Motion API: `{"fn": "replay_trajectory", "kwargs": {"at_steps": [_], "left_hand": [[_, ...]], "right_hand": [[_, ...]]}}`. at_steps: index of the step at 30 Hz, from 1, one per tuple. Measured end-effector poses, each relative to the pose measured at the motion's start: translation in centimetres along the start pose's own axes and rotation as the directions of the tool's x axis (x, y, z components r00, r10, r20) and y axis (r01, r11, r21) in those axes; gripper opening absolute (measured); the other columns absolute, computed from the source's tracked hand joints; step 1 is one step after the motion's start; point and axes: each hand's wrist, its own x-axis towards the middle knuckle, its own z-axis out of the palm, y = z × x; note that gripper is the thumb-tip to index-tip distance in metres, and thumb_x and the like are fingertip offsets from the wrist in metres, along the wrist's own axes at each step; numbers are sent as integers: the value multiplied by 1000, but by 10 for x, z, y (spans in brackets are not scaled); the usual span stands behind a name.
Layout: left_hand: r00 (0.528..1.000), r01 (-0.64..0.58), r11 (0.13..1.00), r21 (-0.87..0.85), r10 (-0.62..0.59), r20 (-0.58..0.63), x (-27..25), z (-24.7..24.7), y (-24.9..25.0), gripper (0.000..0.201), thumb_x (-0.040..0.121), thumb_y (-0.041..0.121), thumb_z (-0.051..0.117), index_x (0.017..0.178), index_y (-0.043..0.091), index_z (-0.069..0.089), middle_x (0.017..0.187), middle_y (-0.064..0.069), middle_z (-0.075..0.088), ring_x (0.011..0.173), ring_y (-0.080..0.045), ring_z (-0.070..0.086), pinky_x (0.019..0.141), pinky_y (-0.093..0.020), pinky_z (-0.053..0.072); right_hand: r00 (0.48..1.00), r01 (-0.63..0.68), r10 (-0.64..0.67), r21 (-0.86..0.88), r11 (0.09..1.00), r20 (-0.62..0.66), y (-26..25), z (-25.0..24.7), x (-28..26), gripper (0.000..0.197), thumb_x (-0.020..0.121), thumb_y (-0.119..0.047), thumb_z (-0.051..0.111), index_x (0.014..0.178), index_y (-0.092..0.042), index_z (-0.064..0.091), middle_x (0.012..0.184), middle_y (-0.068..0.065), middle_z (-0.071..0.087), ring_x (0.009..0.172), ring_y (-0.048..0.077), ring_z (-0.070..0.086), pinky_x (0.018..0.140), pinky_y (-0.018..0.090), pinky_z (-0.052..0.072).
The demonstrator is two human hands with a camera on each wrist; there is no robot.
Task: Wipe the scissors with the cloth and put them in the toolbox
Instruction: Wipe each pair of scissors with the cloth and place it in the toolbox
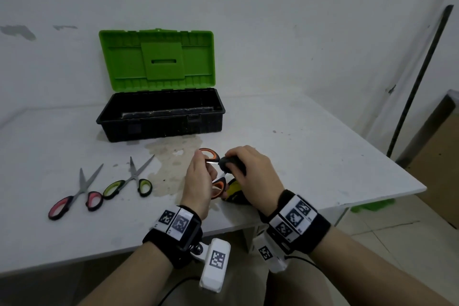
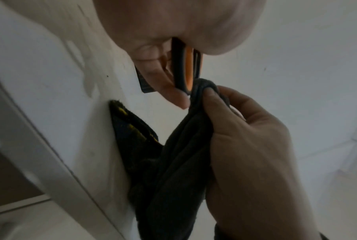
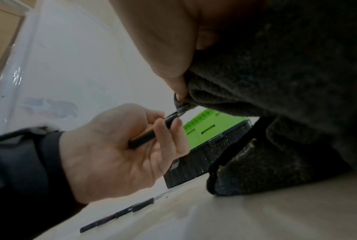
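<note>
Scissors with orange handles (image 1: 216, 172) are held in the air just above the desk (image 1: 310, 156), in front of the open toolbox (image 1: 161, 117). The left hand (image 1: 197, 182) has its fingers (image 3: 173, 128) curled round the handle end, which looks meant to keep the tool steady and off the surface so the cloth can reach all round the metal. The right hand (image 1: 250, 169) pinches a bunched fold of the dark cloth (image 1: 229, 165) over the blades, thumb and fingers clamped on the fabric; the loose remainder of the cloth, with its yellow edging, trails down and rests on the desk below. The scissors appear to be spread open, one orange loop at the far side near the toolbox and the other nearer the person, with a short length of bare blade showing between the left hand and the cloth. Their long axis seems to run roughly left to right, tips toward the right hand, though the tips are hidden in the cloth. Two more pairs, pink-handled scissors (image 1: 74, 196) and green-handled scissors (image 1: 131, 181), lie flat on the desk to the left, blades pointing away from the person, apparently waiting their turn
</note>
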Motion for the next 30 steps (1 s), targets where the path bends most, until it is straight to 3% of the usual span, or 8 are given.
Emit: {"fn": "replay_trajectory", "kwargs": {"at_steps": [8,11,15,18,21,23,25,30], "left_hand": [[988,-152,975,163,154,2,-3,-1,-1,44,105,48,28,86,16,50,72,-6,45,63,-22,51,55,-39,53],[984,-175,974,147,178,-11,-5,-2,-2,40,107,43,28,86,15,47,68,-2,40,51,-14,48,52,-41,53],[989,-141,980,139,147,-31,-8,-2,-2,43,107,45,27,89,11,46,64,-2,39,52,-30,54,54,-49,56],[990,-119,982,146,128,-60,-5,0,-2,43,107,45,26,95,10,49,70,-8,42,56,-33,57,53,-47,57],[988,-134,974,180,146,-55,-2,1,-2,39,106,46,28,93,17,51,72,-6,44,61,-29,53,57,-56,57],[986,-150,968,202,163,-48,-1,3,-3,37,106,46,30,91,21,52,69,-2,43,61,-25,48,53,-51,54],[987,-145,971,192,156,-46,0,4,-3,37,106,45,30,90,20,52,68,-2,42,58,-23,45,53,-44,51],[993,-90,978,188,103,-61,-1,1,-2,39,106,45,31,90,16,50,70,-6,44,59,-31,53,59,-58,57]], "right_hand": [[990,141,-141,9,990,-30,-7,5,3,13,91,-25,63,101,-22,70,92,-5,65,81,14,62,66,37,53],[995,97,-97,10,995,25,-5,2,4,12,90,-25,64,99,-21,72,90,-4,66,80,14,62,69,36,53],[996,-71,69,-41,997,-62,8,-16,13,8,90,-20,62,91,-21,70,89,-7,67,82,7,58,79,23,48],[989,-2,0,-11,1000,-146,5,-25,9,5,90,-19,64,93,-19,68,92,-8,68,82,1,55,78,7,41],[996,94,-94,-13,995,3,-1,-15,-4,11,93,-21,62,102,-19,68,97,-5,65,87,9,60,79,24,50],[994,98,-96,-31,995,51,1,-7,-9,17,93,-22,61,107,-19,70,101,-2,64,89,14,62,77,34,53],[995,84,-82,-33,996,56,6,-4,-7,17,93,-23,62,107,-20,72,101,-1,64,89,16,62,76,36,54],[992,-120,122,-63,991,23,25,-13,9,16,95,-20,57,100,-19,72,97,-1,62,90,19,60,81,28,48]]}}
